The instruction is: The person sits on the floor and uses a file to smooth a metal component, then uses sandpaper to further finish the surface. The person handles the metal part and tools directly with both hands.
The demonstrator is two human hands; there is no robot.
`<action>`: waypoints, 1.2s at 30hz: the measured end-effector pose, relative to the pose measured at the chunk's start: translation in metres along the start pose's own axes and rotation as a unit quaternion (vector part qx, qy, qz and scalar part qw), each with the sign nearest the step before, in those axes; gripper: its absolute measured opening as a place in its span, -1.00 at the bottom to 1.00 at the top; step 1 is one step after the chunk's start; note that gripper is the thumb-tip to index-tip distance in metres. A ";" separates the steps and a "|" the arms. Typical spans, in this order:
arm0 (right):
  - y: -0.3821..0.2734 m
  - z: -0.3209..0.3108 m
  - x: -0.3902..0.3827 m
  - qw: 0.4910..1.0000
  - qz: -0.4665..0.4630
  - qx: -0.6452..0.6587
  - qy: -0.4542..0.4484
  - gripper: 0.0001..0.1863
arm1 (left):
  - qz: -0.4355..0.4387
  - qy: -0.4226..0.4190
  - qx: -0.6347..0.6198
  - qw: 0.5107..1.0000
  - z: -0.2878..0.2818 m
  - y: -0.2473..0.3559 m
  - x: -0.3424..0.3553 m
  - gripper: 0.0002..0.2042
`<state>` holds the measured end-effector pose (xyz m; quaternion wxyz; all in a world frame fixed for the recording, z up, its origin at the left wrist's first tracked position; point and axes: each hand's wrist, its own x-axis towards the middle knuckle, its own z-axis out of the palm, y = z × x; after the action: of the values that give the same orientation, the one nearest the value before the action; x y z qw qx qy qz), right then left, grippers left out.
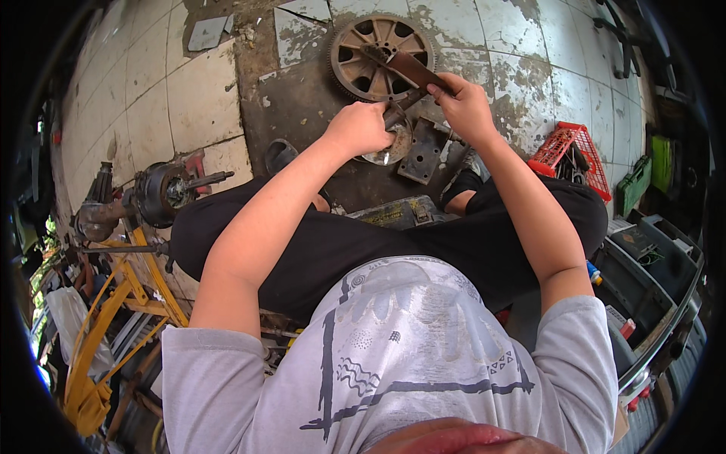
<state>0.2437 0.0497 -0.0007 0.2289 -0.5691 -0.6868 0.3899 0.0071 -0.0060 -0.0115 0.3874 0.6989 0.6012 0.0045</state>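
Observation:
My right hand (465, 110) is closed around one end of a flat brown bar-like tool (416, 71). Its darker, rough far end lies over the hub of a large rusty toothed wheel (352, 38) on the floor. My left hand (359, 129) grips a dark cylindrical metal piece (393, 116), whose far end passes beneath the brown tool. Just below the left fingers is a shiny round metal dish or disc (389, 151); whether it joins the cylinder I cannot tell. A dark metal plate with holes (423, 153) lies to its right.
A red plastic basket (582, 155) with tools stands at the right, near a grey toolbox (654, 261). Greasy axle-like machine parts (151, 197) and a yellow metal frame (98, 356) crowd the left. A worn case (397, 214) sits between my legs on the tiled floor.

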 end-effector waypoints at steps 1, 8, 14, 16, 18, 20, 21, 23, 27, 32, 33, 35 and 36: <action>-0.003 0.000 -0.002 1.000 -0.001 0.002 0.003 -0.68 | 0.000 0.003 0.003 1.000 0.000 0.001 0.000 -0.48; -0.002 -0.001 0.002 0.999 0.044 -0.004 -0.016 -0.68 | 0.005 0.008 0.003 1.000 0.005 -0.003 0.001 -0.49; 0.004 0.000 0.002 0.999 0.034 -0.009 -0.026 -0.70 | 0.004 0.004 -0.005 1.000 0.001 -0.001 0.000 -0.48; -0.010 -0.005 0.002 0.997 0.060 -0.016 -0.037 -0.70 | 0.001 0.005 -0.002 1.000 0.000 -0.002 -0.001 -0.47; -0.013 -0.006 0.003 0.997 0.068 -0.016 -0.045 -0.69 | 0.004 0.003 0.006 1.000 0.000 0.000 -0.001 -0.46; -0.006 -0.006 0.004 0.997 0.057 -0.006 -0.050 -0.69 | 0.007 0.015 -0.001 1.000 0.004 -0.005 -0.001 -0.47; -0.001 -0.003 0.004 0.998 0.054 0.010 -0.037 -0.69 | 0.012 0.020 -0.003 1.000 0.003 -0.004 0.000 -0.47; 0.010 0.004 0.002 0.998 0.046 0.041 -0.010 -0.68 | 0.013 0.014 -0.010 1.000 0.002 -0.001 -0.001 -0.47; 0.010 0.001 0.004 0.996 -0.003 0.088 0.018 -0.69 | 0.008 0.007 0.012 1.000 -0.003 0.001 0.000 -0.48; -0.010 -0.006 0.007 0.998 -0.007 0.045 0.041 -0.69 | 0.012 0.022 -0.003 1.000 0.002 -0.002 -0.004 -0.47; -0.008 -0.007 0.006 1.000 0.009 0.023 0.019 -0.70 | 0.020 0.028 -0.003 0.999 0.001 0.000 -0.004 -0.47; 0.000 -0.005 0.005 0.999 0.039 -0.021 -0.025 -0.70 | 0.013 0.021 -0.007 1.000 0.002 -0.004 -0.001 -0.47; -0.002 0.004 0.000 1.000 -0.002 0.011 0.010 -0.71 | 0.008 0.018 -0.010 1.000 0.001 -0.004 -0.001 -0.48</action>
<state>0.2396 0.0483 -0.0014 0.2423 -0.5692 -0.6814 0.3912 0.0037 -0.0080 -0.0142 0.3836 0.6995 0.6024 0.0260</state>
